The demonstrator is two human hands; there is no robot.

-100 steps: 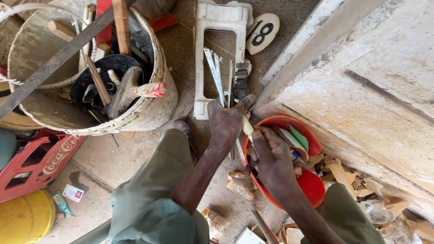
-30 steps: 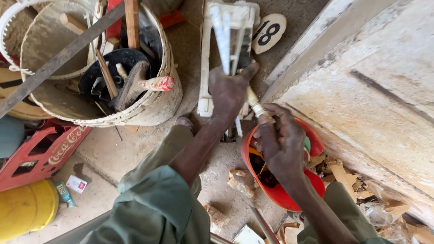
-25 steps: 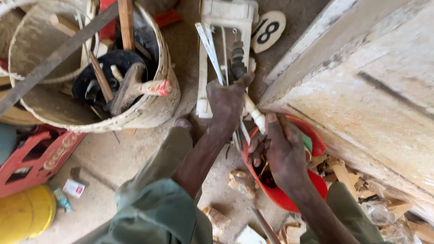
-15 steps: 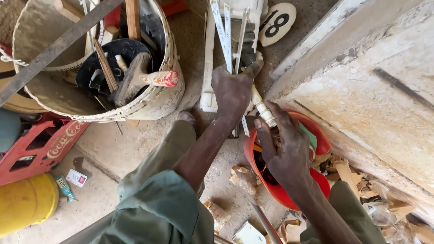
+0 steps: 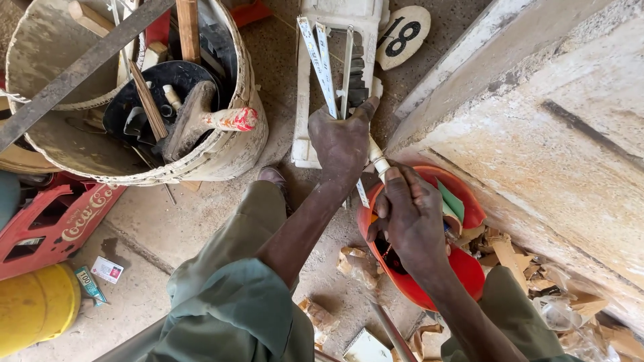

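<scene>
L hand (image 5: 342,137): clamped on folding ruler (image 5: 320,60), now further up white frame (image 5: 303,100) vs 3 s ago.
R hand (image 5: 410,218): curled over red bowl (image 5: 463,265) rim, grip unclear, same spot.

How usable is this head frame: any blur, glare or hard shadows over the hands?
Head view: sharp across both hands, left hand and right hand; daylight is soft and even, no hard shadows; mild glare on the pale slab; the inside of the orange bowl under the right hand is dark.

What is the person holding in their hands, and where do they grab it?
The left hand grips a folding ruler at its lower end. The right hand pinches a small white tube.
</scene>
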